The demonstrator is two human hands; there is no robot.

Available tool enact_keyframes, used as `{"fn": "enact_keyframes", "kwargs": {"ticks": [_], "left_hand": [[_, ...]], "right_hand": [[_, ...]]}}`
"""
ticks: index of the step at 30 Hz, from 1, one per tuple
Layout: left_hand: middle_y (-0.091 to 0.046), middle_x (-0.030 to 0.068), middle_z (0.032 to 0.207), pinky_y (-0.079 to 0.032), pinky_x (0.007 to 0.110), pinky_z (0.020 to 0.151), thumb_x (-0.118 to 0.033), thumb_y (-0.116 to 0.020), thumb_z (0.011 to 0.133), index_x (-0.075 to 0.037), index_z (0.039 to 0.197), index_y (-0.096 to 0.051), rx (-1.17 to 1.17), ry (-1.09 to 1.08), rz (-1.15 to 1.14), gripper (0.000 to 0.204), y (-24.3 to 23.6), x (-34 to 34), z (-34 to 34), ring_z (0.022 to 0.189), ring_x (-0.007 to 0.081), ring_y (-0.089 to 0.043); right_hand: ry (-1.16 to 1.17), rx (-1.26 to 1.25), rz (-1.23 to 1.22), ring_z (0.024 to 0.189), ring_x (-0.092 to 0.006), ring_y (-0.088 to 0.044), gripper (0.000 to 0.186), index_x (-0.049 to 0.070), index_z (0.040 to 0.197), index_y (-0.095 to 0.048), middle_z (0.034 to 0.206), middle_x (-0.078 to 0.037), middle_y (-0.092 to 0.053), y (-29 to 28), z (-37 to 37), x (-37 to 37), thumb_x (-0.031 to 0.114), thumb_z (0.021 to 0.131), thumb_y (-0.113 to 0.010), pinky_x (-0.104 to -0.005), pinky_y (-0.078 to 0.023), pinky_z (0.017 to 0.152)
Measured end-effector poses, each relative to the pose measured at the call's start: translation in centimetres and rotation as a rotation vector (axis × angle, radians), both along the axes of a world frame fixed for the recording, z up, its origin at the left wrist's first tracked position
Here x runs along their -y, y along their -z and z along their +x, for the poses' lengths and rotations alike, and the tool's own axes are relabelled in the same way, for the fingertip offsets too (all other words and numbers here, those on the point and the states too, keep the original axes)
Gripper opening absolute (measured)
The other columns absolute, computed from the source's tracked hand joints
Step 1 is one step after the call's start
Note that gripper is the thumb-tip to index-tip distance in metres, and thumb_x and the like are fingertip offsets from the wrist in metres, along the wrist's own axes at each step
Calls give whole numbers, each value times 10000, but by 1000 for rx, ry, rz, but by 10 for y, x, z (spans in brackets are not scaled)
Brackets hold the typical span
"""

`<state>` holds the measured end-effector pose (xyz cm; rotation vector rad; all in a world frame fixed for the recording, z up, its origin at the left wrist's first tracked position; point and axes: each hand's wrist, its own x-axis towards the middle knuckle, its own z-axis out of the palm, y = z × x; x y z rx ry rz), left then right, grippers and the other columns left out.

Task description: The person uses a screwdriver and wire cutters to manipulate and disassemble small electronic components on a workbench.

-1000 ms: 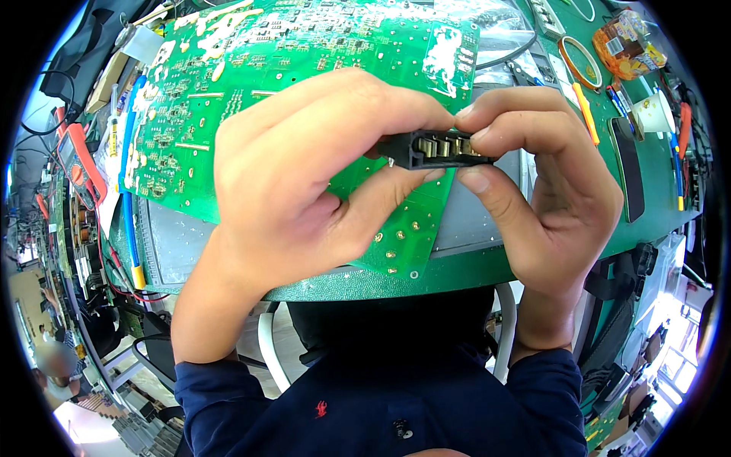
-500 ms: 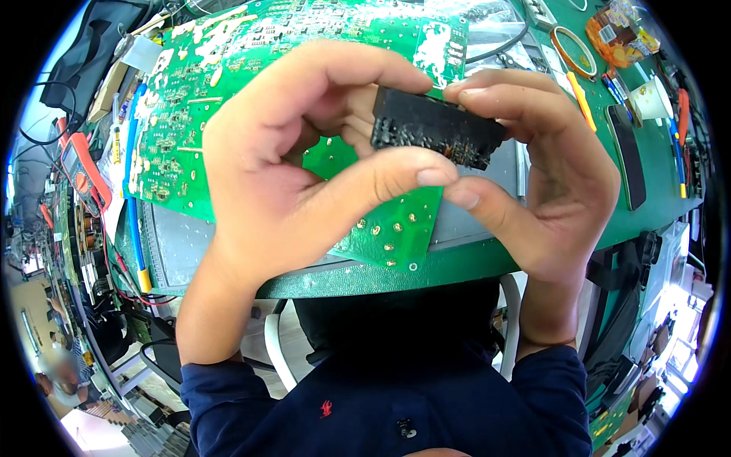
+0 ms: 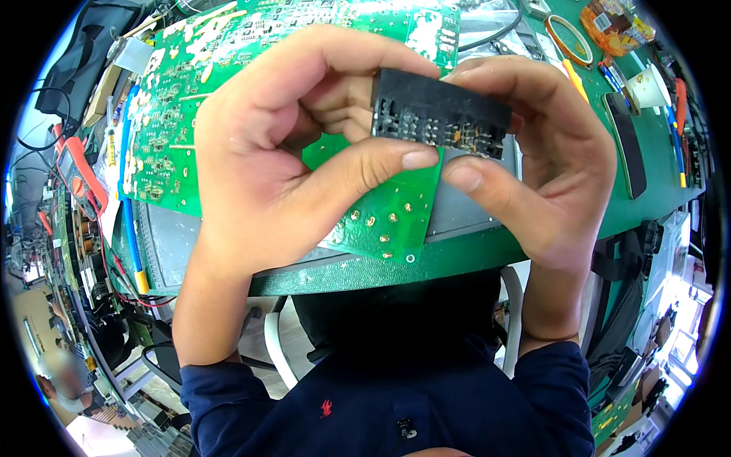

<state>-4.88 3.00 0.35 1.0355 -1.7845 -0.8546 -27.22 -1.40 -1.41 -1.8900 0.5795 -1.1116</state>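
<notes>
Between both hands (image 3: 247, 171) (image 3: 567, 167), a black connector (image 3: 442, 110) hides its far side.

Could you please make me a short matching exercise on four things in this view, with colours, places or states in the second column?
Things:
1. Connector block
2. Circuit board
3. Multimeter
4. Cup

Descriptions:
A. White, on the right side of the table
B. Green, studded with small parts
C. Held up between the left hand and the right hand
D. Reddish casing, over at the left

Pairs: 1-C, 2-B, 3-D, 4-A
</notes>
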Motion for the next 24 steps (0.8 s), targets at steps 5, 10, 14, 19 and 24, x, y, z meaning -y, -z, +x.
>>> {"fn": "enact_keyframes", "kwargs": {"ticks": [5,10,14,19,24], "left_hand": [[-691,116,1061,-510,236,847,40,-774,805,62,1231,-565,-47,12,-25,475,1,1,-2,959,141,-665],[-698,111,1043,-501,232,849,9,-791,802,66,1223,-574,42,-111,-39,477,6,-5,2,955,133,-660],[-701,107,1036,-500,232,849,3,-795,801,69,1219,-577,-93,-78,-46,476,14,-2,-2,954,131,-660],[-706,111,1033,-504,233,850,21,-781,803,70,1213,-582,34,-97,-17,458,6,-4,-2,947,133,-664],[-709,114,1034,-515,234,850,41,-757,816,71,1216,-583,-136,-94,8,437,9,-5,-5,943,137,-673]], "right_hand": [[16,90,-42,1080,-215,-621,501,-69,1165,-607,1136,-145,-649,5,2,2,65,738,-831,-329,-455,979],[-121,323,-31,1080,-218,-619,497,-71,1154,-607,1131,-154,-646,15,5,3,56,731,-834,-331,-452,987],[-67,322,-91,1070,-218,-622,480,-76,1154,-606,1128,-159,-645,27,9,2,33,739,-821,-327,-459,980],[9,140,-63,1057,-213,-630,470,-82,1162,-605,1125,-159,-649,18,3,2,13,750,-811,-320,-469,972],[-147,312,68,1042,-187,-640,462,-82,1182,-603,1126,-147,-661,31,3,11,13,774,-799,-301,-476,961]]}}
